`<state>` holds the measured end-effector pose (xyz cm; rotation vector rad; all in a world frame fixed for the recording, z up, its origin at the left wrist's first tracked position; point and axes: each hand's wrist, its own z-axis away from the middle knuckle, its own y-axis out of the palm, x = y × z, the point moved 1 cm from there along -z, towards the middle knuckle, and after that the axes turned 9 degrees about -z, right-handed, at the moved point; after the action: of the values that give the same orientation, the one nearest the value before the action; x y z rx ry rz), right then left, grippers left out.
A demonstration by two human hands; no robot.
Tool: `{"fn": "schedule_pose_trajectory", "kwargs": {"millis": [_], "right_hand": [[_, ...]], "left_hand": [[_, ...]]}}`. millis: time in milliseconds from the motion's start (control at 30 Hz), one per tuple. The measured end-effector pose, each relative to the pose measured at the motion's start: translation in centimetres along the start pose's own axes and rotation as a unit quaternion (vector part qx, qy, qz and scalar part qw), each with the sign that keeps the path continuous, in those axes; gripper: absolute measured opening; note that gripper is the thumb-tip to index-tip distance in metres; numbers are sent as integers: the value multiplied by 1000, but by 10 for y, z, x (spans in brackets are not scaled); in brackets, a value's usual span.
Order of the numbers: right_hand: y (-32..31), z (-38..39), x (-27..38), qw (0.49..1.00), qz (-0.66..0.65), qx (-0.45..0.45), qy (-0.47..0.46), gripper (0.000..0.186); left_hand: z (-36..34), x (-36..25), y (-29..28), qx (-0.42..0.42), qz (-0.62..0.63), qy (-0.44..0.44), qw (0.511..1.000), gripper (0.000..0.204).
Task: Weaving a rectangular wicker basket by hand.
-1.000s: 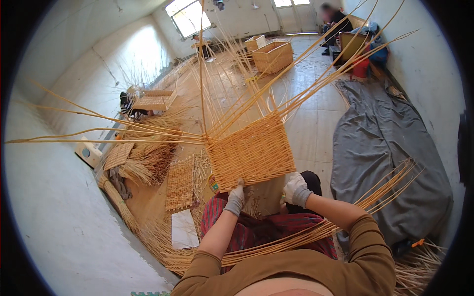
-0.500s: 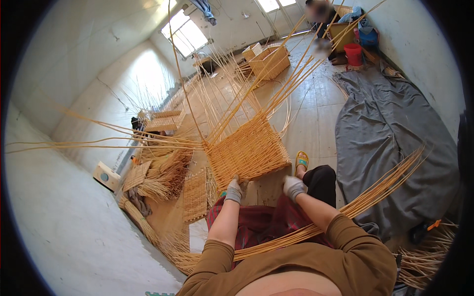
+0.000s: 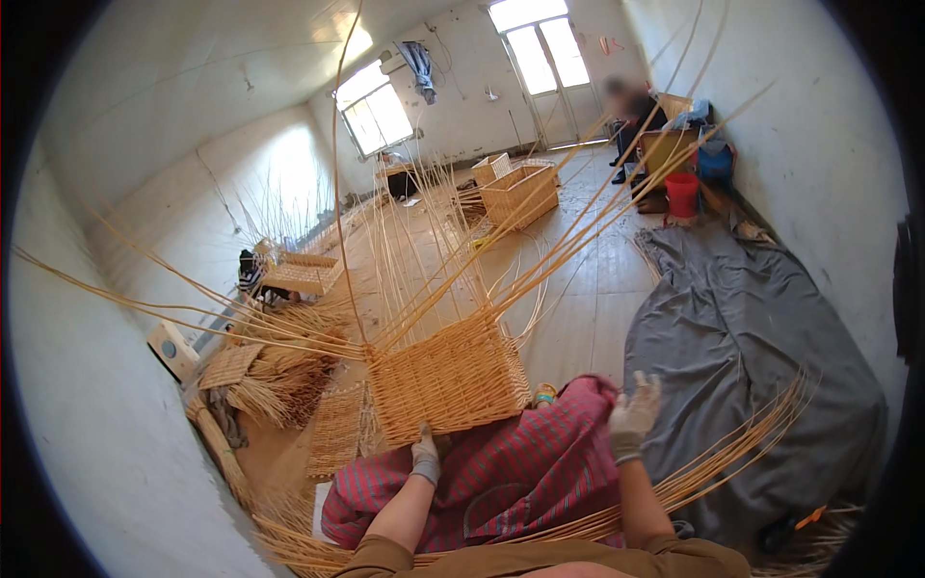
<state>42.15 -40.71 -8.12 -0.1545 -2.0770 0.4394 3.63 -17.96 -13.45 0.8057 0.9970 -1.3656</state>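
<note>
Gloves cover both our hands. Our left hand (image 3: pixel 425 457) is closed on the near bottom edge of the half-woven basket (image 3: pixel 446 378), which rests on the red checked cloth (image 3: pixel 501 472) across our lap. Our right hand (image 3: pixel 634 414) is lifted clear of it, open with fingers spread, holding nothing, just above the cloth's right edge.

With only one hand on it, we judge the basket could tip or slide off our lap, pulled by the weight of its long uprights (image 3: pixel 540 222); those springy rods could also whip toward our face or kink where they leave the weave.

The basket is boxy, with tight, ribbed, pale golden wicker walls, and thin smooth rods fan out from its far rim. More loose rods (image 3: pixel 713 472) lie by our right arm over a rumpled grey sheet (image 3: pixel 761 328) on the plank floor. At the floor's left edge sit flat woven panels (image 3: pixel 337 429) and bundled wicker (image 3: pixel 275 385); finished baskets (image 3: pixel 520 193) and a red bucket (image 3: pixel 681 193) stand at its far end.
</note>
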Motion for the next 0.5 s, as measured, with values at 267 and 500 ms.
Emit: {"fn": "schedule_pose_trajectory", "kwargs": {"millis": [267, 500], "right_hand": [[67, 112, 118, 870, -242, 324, -282, 35], [93, 164, 106, 832, -133, 509, -178, 19]], "left_hand": [[38, 49, -21, -141, -413, 54, 898, 101], [88, 81, -42, 27, -471, 40, 881, 99]]}}
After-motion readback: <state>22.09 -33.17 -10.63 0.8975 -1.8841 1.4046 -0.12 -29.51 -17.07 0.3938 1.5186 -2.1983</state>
